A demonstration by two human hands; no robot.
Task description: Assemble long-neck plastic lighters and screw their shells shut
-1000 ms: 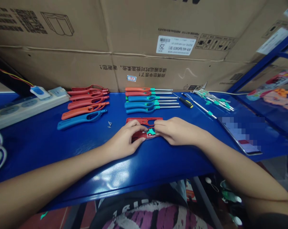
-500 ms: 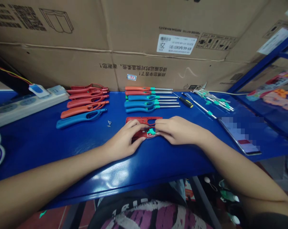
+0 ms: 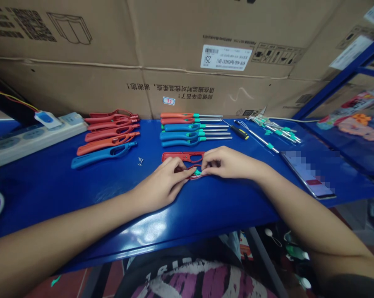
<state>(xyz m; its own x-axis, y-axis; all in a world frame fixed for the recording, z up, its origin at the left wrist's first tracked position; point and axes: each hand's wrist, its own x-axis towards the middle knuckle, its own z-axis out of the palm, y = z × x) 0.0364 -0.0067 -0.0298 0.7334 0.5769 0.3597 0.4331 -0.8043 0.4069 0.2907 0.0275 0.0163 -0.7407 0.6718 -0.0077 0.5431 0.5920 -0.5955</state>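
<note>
My left hand [image 3: 166, 180] is closed on a red lighter half-shell [image 3: 191, 178], its thumb and fingers near a small green part [image 3: 197, 171] in the shell. My right hand [image 3: 222, 162] has its fingertips pinched at the right side of that green part; what they grip is too small to make out. Thin wires show beside the green part. Just behind my hands another red half-shell [image 3: 182, 157] lies flat on the blue table [image 3: 112, 186], its right end partly covered by my right fingers.
Red and blue lighter handles [image 3: 101, 155] lie at the left by a power strip [image 3: 34, 134]. Lighters with metal tubes [image 3: 181, 138], a screwdriver [image 3: 240, 131], loose tubes [image 3: 280, 131] and a phone [image 3: 306, 174] lie behind and right. Small screws [image 3: 140, 161] sit left. Cardboard [image 3: 106, 91] stands behind.
My left thumb and fingers have shifted right onto the green part, covering more of the shell. My right hand has moved slightly, with its fingers more curled. The view has shifted a little.
</note>
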